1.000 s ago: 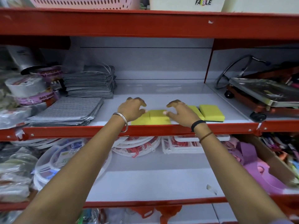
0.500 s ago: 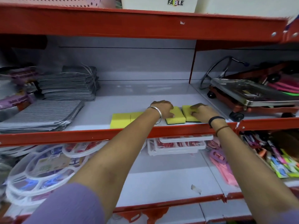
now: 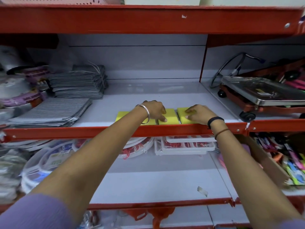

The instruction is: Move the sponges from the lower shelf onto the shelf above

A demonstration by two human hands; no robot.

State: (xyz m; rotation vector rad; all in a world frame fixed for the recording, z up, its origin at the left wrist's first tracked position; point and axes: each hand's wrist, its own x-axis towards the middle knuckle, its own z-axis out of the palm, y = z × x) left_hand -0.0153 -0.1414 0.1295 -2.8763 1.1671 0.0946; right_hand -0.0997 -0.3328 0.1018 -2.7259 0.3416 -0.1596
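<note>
Several yellow sponges lie in a row along the front edge of the upper white shelf (image 3: 148,100). My left hand (image 3: 155,109) is clamped over one sponge (image 3: 171,116), fingers across its top and thumb at its front. My right hand (image 3: 199,113) grips the rightmost sponge (image 3: 181,113) just beside it. Another sponge (image 3: 123,115) lies free at the left end of the row. Between it and my left hand, one more sponge (image 3: 151,121) is mostly hidden under my wrist. No sponge shows on the lower shelf (image 3: 156,179).
Stacks of grey cloths (image 3: 54,111) fill the left of the upper shelf. A metal trolley (image 3: 260,95) stands to the right, behind a red divider. White plastic trays (image 3: 184,144) and round lidded boxes (image 3: 42,164) sit at the back and left of the lower shelf.
Both hands have drawn the two right-hand sponges toward the shelf's front edge, into line with the other sponges. The view has shifted slightly.
</note>
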